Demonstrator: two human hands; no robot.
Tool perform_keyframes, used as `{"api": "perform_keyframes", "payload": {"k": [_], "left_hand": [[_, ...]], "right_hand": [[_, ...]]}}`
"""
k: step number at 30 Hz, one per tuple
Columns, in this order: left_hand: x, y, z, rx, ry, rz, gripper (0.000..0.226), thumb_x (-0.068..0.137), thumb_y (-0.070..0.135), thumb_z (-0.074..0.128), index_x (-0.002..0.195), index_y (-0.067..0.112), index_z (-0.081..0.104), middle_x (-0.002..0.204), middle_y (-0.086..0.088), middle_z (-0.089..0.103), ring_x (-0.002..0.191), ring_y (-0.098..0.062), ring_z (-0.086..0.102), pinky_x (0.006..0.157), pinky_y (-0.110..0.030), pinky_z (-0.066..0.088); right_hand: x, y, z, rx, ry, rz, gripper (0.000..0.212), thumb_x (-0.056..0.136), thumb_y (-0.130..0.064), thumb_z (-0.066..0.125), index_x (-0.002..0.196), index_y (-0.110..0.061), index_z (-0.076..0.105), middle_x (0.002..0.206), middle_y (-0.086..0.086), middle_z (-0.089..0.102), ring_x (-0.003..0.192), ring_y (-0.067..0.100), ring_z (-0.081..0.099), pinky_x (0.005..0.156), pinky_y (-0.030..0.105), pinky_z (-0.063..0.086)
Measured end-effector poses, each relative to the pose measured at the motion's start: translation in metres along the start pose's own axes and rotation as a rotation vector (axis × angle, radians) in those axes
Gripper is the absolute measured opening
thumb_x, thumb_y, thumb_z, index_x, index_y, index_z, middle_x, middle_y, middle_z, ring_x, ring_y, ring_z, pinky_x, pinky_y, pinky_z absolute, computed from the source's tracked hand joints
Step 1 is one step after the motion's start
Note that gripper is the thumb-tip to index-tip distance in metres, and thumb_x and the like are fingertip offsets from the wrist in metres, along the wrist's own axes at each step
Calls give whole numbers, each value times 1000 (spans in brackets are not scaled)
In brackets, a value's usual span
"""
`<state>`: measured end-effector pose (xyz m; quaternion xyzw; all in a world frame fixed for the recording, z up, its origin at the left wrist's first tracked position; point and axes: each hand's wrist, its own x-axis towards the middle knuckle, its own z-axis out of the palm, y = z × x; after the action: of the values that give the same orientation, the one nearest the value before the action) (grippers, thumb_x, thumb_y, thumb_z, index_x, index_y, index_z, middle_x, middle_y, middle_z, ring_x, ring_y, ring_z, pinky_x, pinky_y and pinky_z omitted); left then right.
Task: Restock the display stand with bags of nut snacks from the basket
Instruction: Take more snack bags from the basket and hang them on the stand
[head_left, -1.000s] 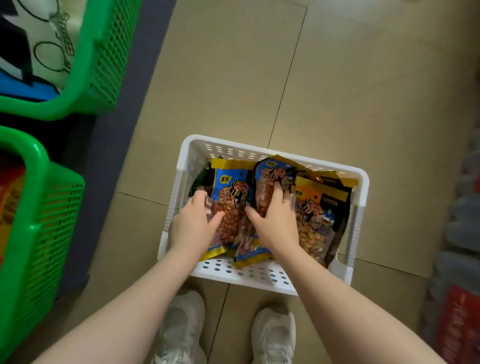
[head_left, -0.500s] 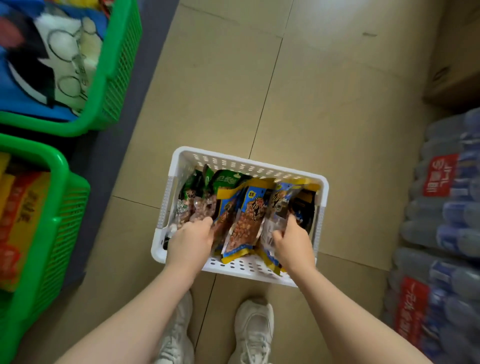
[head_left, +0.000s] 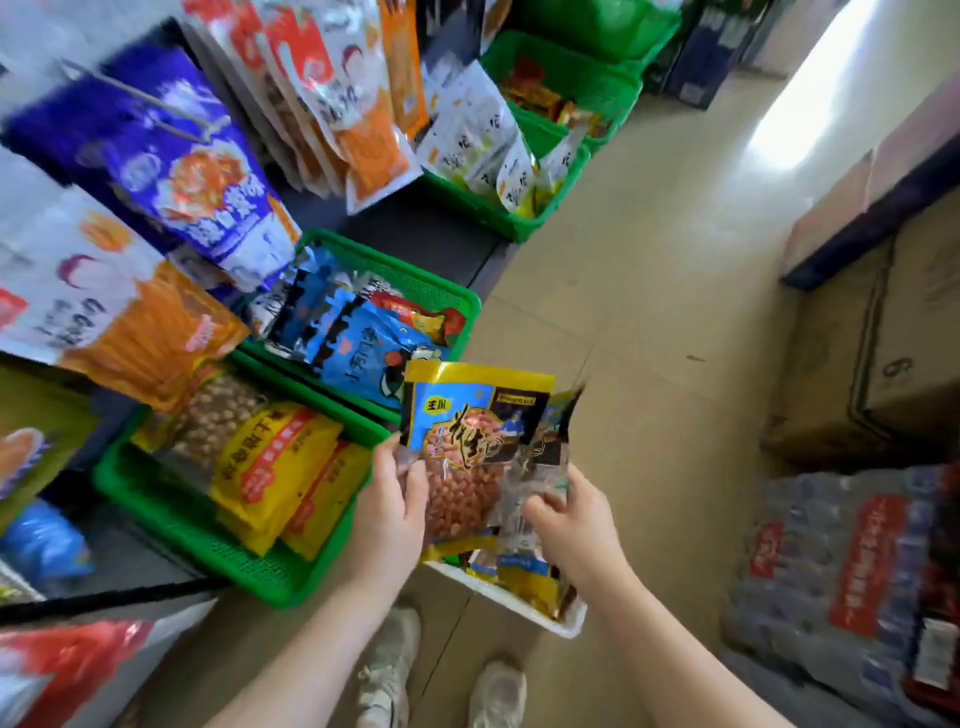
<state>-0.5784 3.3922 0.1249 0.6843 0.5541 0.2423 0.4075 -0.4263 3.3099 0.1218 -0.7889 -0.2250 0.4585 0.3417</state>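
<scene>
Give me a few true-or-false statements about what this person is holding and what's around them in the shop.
1. Both hands grip a bunch of peanut bags. True: the left hand and the right hand hold the peanut bags from either side.
2. The white basket is empty. False: the white basket on the floor, below the hands, has packets in it.
3. The display trays are red. False: the nearest display tray is green, holding yellow packets.
4. Packs of bottled water sit at the person's right. True: the bottled water is stacked there.
5. The front bag is purple. False: it is yellow and blue with a clear window showing nuts.
</scene>
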Motion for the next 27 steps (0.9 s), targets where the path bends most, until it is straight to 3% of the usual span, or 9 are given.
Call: {"api": "perform_keyframes", "payload": {"k": [2,5,8,11,14,16,21,24,27], "left_hand": [[-19,33,-28,5,47,7,39,83,22,65,113,3,49,79,2,64,81,-27,66,57,-16,36],[-42,66,-65,130,81,14,32,74,25,74,95,9,56,59,4,60,74,-32,64,54,-25,29],[-63,77,-114,335,132,-76,32,83,32,63,94,3,57,82,-18,68,84,-37,63,67,-39,41],[-94,72,-182,622,148,-136,38,92,35,47,117,6,51,101,-19,67,97,-36,61,72,-42,46],[-131,61,-260,806,184,-166,46,95,33,39,136,14,36,110,-15,65,99,-34,63,75,-41,49],[-160,59,-314,888,301,-124,46,91,31,50,132,13,43,99,-17,69,84,-35,67,62,-40,53],[-251,83,-453,917,565,-75,39,61,17,84,88,0,63,51,-19,63,39,-33,61,28,-32,41],[-315,82,-533,1066,701,-60,45,56,21,85,87,1,59,44,-16,60,33,-30,57,25,-25,36],[-374,83,-610,1029,849,-102,36,71,19,77,90,-5,58,47,-22,58,36,-37,57,33,-22,29]], "right_hand": [[-27,-39,1,-29,-24,-65,25,77,-6,50,83,-30,56,44,-19,53,38,3,39,45,19,35],[-63,-84,14,-163,-73,-169,23,73,-8,55,75,-31,54,46,-19,55,50,6,43,50,19,40],[-95,-120,35,-351,-153,-288,16,75,-16,59,88,-24,59,68,-5,65,70,23,57,65,33,45],[-131,-153,60,-670,-180,-433,20,81,-31,57,91,-14,53,93,13,68,92,34,62,67,34,43],[-178,-192,97,-806,-190,-611,22,86,-36,52,82,-17,41,95,17,67,93,37,62,70,37,47],[-215,-220,124,-820,-177,-717,23,90,-37,49,88,-15,44,97,20,66,94,39,62,70,39,46],[-325,-287,194,-640,-121,-964,34,93,-32,47,112,-4,50,96,26,66,94,42,61,67,42,42],[-403,-321,232,-452,-35,-1128,21,89,-26,53,76,-10,46,83,29,64,85,45,59,60,40,32],[-475,-350,272,-335,-12,-1292,40,87,-25,53,59,-20,25,56,15,49,64,42,53,53,35,29]]}}
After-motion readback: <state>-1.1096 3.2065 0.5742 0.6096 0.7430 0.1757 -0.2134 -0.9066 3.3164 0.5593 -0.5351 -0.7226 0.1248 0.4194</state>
